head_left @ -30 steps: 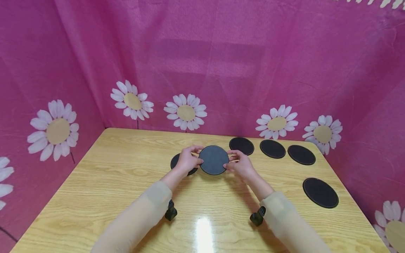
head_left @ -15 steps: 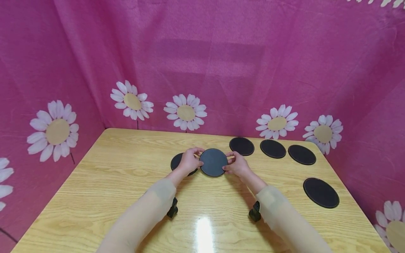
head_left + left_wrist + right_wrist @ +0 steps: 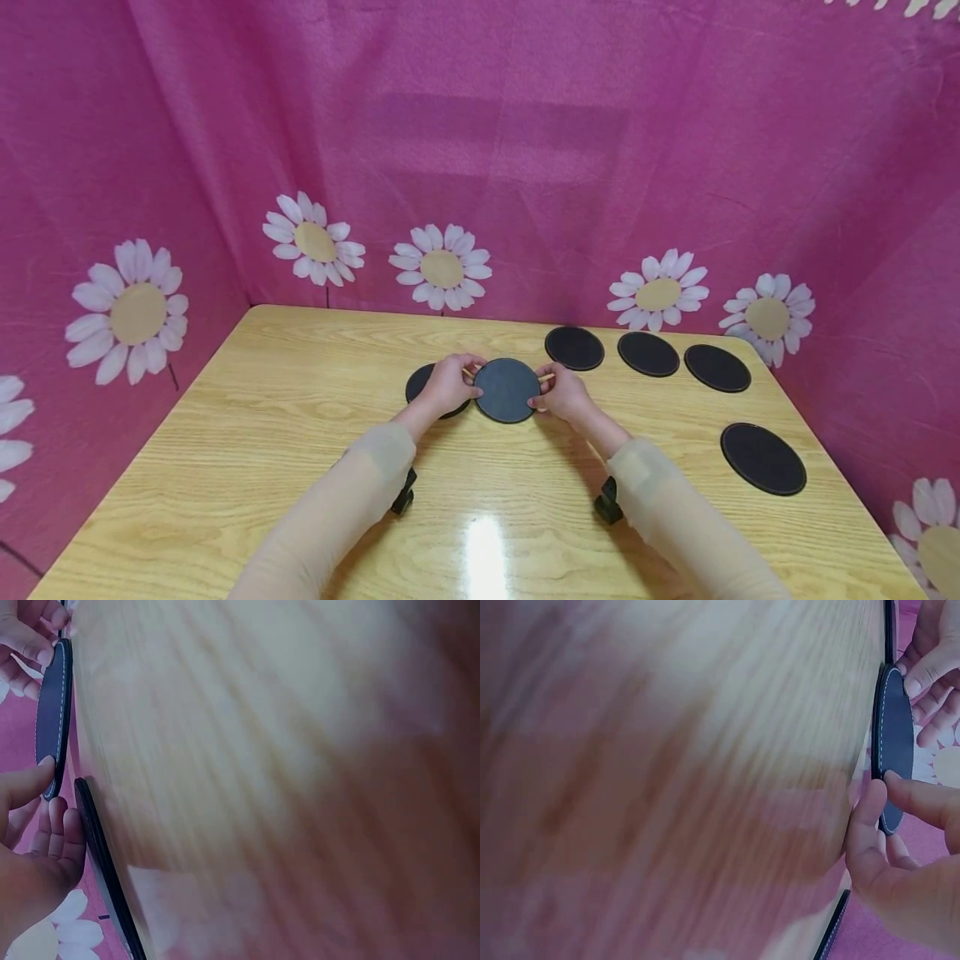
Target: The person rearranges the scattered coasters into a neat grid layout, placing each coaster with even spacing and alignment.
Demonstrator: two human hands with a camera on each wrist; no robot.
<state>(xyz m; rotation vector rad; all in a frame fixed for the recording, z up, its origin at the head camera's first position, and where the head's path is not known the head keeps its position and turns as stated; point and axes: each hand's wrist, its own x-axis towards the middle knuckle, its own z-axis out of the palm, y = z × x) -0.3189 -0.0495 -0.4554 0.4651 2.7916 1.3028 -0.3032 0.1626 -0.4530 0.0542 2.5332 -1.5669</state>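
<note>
A round dark coaster [image 3: 507,391] with a stitched edge is held between both hands near the table's middle. My left hand [image 3: 448,385] pinches its left edge, thumb on top and fingers at the rim. On the opposite side my right hand [image 3: 564,395] pinches the right edge. In the left wrist view the coaster [image 3: 52,712] appears edge-on; the right wrist view also shows white stitching along the coaster [image 3: 895,742]. Whether it touches the table cannot be told. Partly behind my left hand lies another black coaster [image 3: 420,385], close to my fingers.
Along the back right of the wooden table [image 3: 300,433] lie three black coasters, the nearest a coaster [image 3: 574,347] beyond my right hand. One more coaster [image 3: 763,458] lies near the right edge. A pink flowered cloth [image 3: 495,183] hangs behind and at both sides.
Both hands have brought the held coaster slightly lower and nearer to me in the head view, both still gripping its edges. The other coasters have stayed in place.
</note>
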